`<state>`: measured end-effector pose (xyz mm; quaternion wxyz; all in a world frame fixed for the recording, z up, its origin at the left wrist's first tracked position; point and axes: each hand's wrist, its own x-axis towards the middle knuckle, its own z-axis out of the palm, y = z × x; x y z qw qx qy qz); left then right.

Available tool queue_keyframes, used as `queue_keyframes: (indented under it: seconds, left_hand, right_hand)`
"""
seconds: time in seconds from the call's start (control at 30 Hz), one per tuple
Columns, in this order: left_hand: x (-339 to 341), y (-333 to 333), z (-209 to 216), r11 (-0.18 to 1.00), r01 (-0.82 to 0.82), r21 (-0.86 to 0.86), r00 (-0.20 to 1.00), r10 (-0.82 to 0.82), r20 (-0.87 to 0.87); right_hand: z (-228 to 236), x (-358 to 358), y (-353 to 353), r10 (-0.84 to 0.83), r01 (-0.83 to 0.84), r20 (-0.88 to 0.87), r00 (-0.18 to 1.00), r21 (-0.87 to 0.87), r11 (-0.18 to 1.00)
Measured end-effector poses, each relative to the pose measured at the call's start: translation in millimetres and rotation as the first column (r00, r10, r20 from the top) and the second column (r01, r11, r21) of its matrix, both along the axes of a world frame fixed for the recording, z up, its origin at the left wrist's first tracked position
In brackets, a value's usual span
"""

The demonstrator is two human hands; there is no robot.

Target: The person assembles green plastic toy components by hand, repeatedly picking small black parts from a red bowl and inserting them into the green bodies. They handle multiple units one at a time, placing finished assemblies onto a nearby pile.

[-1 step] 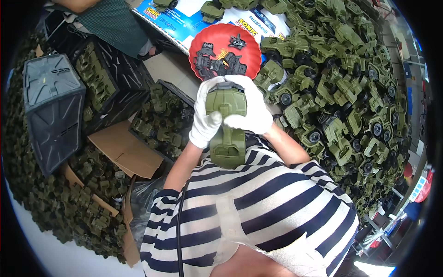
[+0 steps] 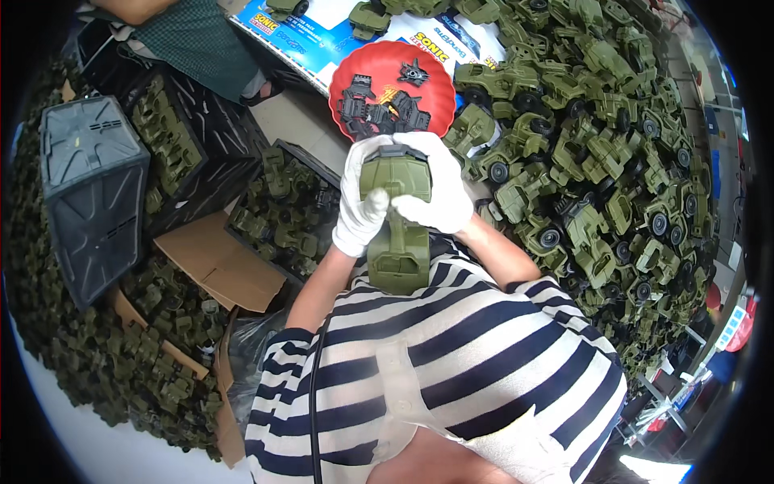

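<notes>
Between my gloved hands is an olive-green toy jeep body (image 2: 397,270), held close to my chest with its front end away from me. My left hand (image 2: 359,198) wraps the jeep's left side, thumb on top. Around its right side curls my right hand (image 2: 438,184), also in a white glove, its thumb lying over the middle of the body. A dark grey part (image 2: 405,151) sits at the jeep's far end, partly covered by my fingers. Just beyond, a red scalloped bowl (image 2: 439,60) holds several small black plastic parts (image 2: 355,101).
A large heap of green toy jeeps (image 2: 597,161) rises on the right. At left are black crates (image 2: 93,198), a cardboard flap (image 2: 218,262) and more green toy parts (image 2: 105,363). Printed blue-and-white cardboard (image 2: 302,40) lies under the bowl. Another person's green checked clothing (image 2: 189,44) shows at upper left.
</notes>
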<state>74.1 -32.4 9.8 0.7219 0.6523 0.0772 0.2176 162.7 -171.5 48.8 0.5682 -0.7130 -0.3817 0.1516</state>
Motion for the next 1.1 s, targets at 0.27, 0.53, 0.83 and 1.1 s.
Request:
queue_keyframes:
  seconds: [0.27,0.53,0.83,1.1]
  left_hand:
    - [28,13,-19,0.988,0.115,-0.100,0.993,-0.110,0.051]
    - [21,47,-40,0.821,-0.280,-0.498,0.900,0.043,-0.434]
    - [17,35,-87,0.800,-0.289,-0.525,0.864,-0.018,-0.503]
    - [1,16,-73,0.880,-0.253,-0.403,0.793,-0.050,-0.607]
  right_hand:
    - [-12,14,17,-0.296,0.299,0.157,0.942,0.007,0.954]
    - [148,214,-151,-0.709,0.895,0.659,0.250,0.121,0.429]
    - [58,232,-49,-0.445,0.757,0.741,0.503,-0.129,0.641]
    - [-99,292,152,-0.705,0.614,-0.086,0.704,-0.426,0.665]
